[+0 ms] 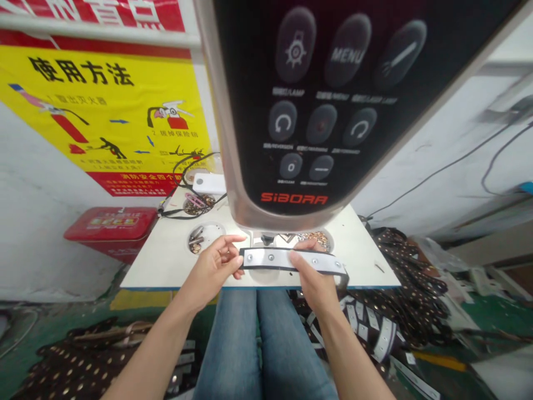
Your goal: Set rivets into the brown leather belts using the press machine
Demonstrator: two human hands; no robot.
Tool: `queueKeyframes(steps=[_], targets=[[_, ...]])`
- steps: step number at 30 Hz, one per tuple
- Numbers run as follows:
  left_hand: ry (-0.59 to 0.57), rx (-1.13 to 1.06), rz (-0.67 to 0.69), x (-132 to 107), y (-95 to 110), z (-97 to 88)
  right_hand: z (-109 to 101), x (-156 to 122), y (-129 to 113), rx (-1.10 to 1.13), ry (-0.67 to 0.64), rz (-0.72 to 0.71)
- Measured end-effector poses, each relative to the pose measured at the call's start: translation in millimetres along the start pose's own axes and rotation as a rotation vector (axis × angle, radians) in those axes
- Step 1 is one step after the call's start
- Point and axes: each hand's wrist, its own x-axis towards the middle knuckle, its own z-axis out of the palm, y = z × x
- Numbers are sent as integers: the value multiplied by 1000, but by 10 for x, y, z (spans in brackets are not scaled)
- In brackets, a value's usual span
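A white strip with black edges and round metal snaps [283, 259] is stretched across the front of the table, under the machine head. My left hand [216, 264] pinches its left end, thumb in front, with some fingers curled and one pointing right. My right hand [315, 278] grips the strip right of the middle, its thumb lying on the white face and its fingers behind. Just past the strip is the machine's dark pressing tip [267, 239]. The strip's underside is hidden.
The machine's button panel [316, 128] fills the upper middle. Set into the white table [162, 261] are bowls of metal parts [314, 240] and dark pins [195, 239]. Black cables [179, 211] lie at the left. Snap-studded strips [408, 278] are piled at right; a red box [112, 228] stands left.
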Motion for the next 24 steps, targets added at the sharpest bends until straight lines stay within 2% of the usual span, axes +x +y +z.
queueKeyframes(steps=[4, 8, 12, 20, 24], targets=[[-74, -7, 1, -40, -15, 93, -148, -156, -97, -136, -101, 63], [-67, 39, 57, 173, -86, 146, -213, -27, -55, -187, -19, 62], [-64, 41, 45, 347, -117, 172, -227, 158, 24, -190, -31, 82], [-65, -33, -45, 327, -105, 165, -270, 193, 83, -209, -59, 94], [-29, -33, -25, 349, -117, 225, -173, 212, 53, -108, 11, 115]])
